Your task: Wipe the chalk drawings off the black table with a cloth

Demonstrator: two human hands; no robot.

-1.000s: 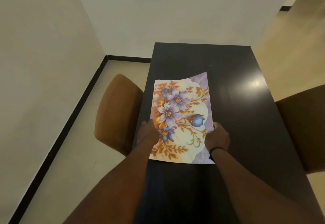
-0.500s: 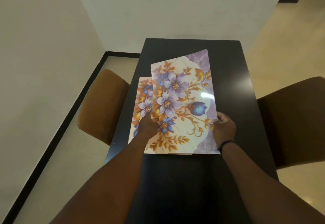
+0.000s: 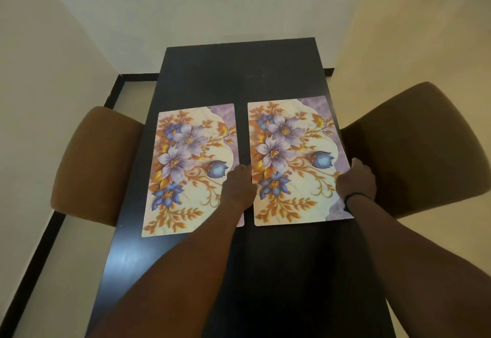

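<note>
**Black table, two floral mats laid flat**

Black table point(image 3: 239, 77) runs lengthwise away from the camera, its glossy top bare at the far end. Two floral mats lie flat on it side by side, a narrow strip of table showing between them. Left mat point(image 3: 186, 167) sits near the table's left edge; right mat point(image 3: 295, 159) reaches the right edge.

Left hand point(image 3: 239, 186) rests at the gap between the mats, over the left mat's right edge, fingers bent down onto the surface; whether they grip anything cannot be told. Right hand point(image 3: 357, 181) sits at the right mat's right edge, fingers curled at that edge, a dark band point(image 3: 350, 198) on the wrist.

Brown chairs stand at either side: one on the left point(image 3: 93, 162), one on the right point(image 3: 414, 149). No chalk marks can be made out on the visible tabletop.
</note>
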